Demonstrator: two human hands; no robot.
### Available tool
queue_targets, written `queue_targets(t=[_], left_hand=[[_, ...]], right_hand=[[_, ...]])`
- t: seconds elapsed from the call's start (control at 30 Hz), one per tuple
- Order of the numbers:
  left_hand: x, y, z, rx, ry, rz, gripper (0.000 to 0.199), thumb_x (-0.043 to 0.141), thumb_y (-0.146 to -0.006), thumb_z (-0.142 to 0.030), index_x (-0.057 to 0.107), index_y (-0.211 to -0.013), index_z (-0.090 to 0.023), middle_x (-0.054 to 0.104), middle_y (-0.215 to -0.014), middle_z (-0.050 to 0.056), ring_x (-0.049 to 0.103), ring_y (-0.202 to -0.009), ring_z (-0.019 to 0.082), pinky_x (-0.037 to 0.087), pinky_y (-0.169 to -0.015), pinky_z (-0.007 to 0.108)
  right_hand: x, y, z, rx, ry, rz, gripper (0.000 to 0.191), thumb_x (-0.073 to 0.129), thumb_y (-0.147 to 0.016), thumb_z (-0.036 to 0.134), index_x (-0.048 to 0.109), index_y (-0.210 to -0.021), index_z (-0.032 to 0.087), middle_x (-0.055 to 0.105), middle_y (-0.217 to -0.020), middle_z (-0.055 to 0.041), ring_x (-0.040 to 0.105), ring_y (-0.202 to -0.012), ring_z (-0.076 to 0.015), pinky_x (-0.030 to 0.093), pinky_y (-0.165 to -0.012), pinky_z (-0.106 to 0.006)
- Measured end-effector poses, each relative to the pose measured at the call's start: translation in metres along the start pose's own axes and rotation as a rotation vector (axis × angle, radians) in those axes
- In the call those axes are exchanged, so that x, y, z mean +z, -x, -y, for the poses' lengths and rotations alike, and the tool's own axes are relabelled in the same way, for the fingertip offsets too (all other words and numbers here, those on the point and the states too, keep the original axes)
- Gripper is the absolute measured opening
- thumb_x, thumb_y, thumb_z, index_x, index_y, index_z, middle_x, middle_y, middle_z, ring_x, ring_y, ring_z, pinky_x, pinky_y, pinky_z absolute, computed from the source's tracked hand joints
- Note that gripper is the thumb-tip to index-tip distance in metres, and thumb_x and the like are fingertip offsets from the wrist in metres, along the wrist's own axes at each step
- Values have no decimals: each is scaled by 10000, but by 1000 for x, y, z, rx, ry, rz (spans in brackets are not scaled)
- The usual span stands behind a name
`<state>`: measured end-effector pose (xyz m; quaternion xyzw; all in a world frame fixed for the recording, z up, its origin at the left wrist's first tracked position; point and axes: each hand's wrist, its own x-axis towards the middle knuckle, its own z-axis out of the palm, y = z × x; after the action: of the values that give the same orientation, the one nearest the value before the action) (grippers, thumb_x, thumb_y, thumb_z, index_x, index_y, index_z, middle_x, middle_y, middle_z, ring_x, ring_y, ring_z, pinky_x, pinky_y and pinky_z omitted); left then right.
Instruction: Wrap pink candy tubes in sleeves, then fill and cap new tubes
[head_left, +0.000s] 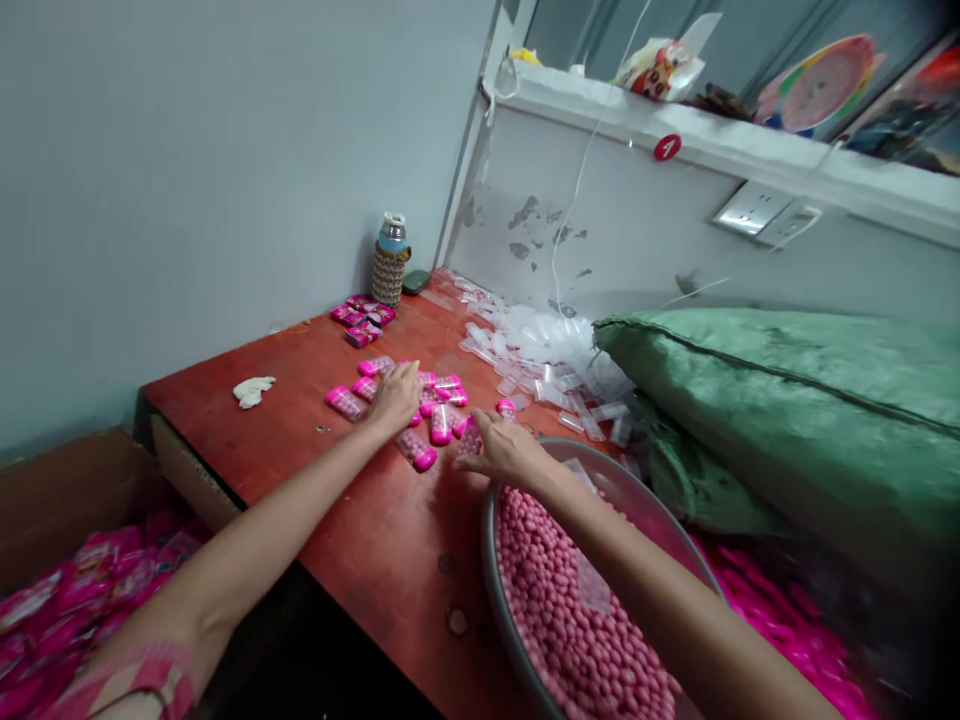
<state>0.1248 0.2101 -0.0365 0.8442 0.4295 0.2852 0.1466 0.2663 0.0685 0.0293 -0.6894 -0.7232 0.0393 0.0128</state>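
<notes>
Several clear plastic bottles with bright pink ends (pixel 346 403), filled with small pink balls, lie in a loose group on the red tabletop (pixel 300 365). My left hand (pixel 396 400) rests over the middle of this group, fingers bent and pressed together; what lies under them is hidden. My right hand (pixel 504 448) is at the group's right edge, thumb and fingers closed round one small bottle (pixel 470 436). Below my right forearm stands a grey metal basin (pixel 491 560) holding many pink balls (pixel 555 590). Clear plastic pieces (pixel 594 585) lie on the balls.
Pink packets (pixel 364 333) and a can in a woven holder (pixel 389 270) stand near the wall. Clear plastic sleeves (pixel 540 350) are heaped at the back. A green sack (pixel 780 400) bulges at right. Pink packages (pixel 97 580) fill a box at lower left.
</notes>
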Motion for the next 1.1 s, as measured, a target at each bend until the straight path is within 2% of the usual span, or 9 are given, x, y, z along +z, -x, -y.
queue_targets(t=[0.13,0.3,0.43,0.57,0.63,0.73,0.83,0.97,1.1], left_hand=[[23,-38,25,59,-58,99,461,430,-827,-291,414,-1249,-103,371,-1355,174,261,-1272,309,195,-1016,473],[39,-48,34,100,-9,140,275,509,-788,-322,550,-1006,-159,559,-1127,130,422,-1138,284,268,-964,456],[30,-42,33,70,90,42,232,506,-792,-281,522,-980,-147,597,-952,110,517,-974,250,354,-890,413],[7,-15,10,68,344,-50,246,437,-838,-291,467,-1043,-158,594,-924,69,565,-862,184,447,-776,322],[-7,9,-10,103,783,-50,268,443,-840,-310,471,-1064,-165,593,-951,59,578,-851,167,470,-749,298],[-28,46,-43,83,1180,129,296,496,-816,-347,512,-1051,-169,593,-877,39,591,-757,151,501,-651,268],[-45,72,-63,65,1244,216,259,562,-774,-356,552,-946,-163,560,-739,-1,567,-639,115,490,-542,213],[-53,91,-77,131,1320,322,219,551,-791,-339,524,-910,-157,554,-682,-6,546,-575,99,463,-481,192],[-53,116,-101,218,1386,503,219,495,-831,-312,509,-991,-163,581,-728,18,549,-557,102,462,-474,200]], right_hand=[[2,-9,-11,-28,-134,-52,645,575,-755,464,376,-1280,146,556,-1171,-164,545,-1054,-277,422,-835,-355],[-3,4,-10,-5,-304,-140,431,512,-821,409,520,-1169,154,631,-1063,-127,591,-967,-255,441,-785,-346],[-2,9,-7,37,-485,-203,342,544,-801,381,586,-1078,183,658,-1000,-92,611,-896,-232,452,-763,-342],[-2,9,1,111,-777,-249,334,574,-774,393,613,-1033,186,665,-968,-81,607,-886,-229,443,-793,-364],[-5,14,8,110,-1010,-252,339,583,-768,399,609,-1045,205,645,-1030,-69,586,-943,-224,433,-826,-367],[-8,29,19,59,-1386,-229,335,556,-791,421,602,-1063,231,601,-1125,-63,549,-1019,-216,430,-848,-371],[-7,52,26,82,-1653,-186,376,503,-809,486,616,-1040,212,610,-1100,-94,547,-1016,-226,425,-850,-395],[0,86,26,105,-1735,-218,429,498,-779,555,634,-990,207,609,-1086,-101,537,-997,-226,443,-803,-369],[2,116,32,79,-1552,-244,453,410,-826,555,609,-1024,199,610,-1034,-92,544,-935,-206,460,-738,-329]])
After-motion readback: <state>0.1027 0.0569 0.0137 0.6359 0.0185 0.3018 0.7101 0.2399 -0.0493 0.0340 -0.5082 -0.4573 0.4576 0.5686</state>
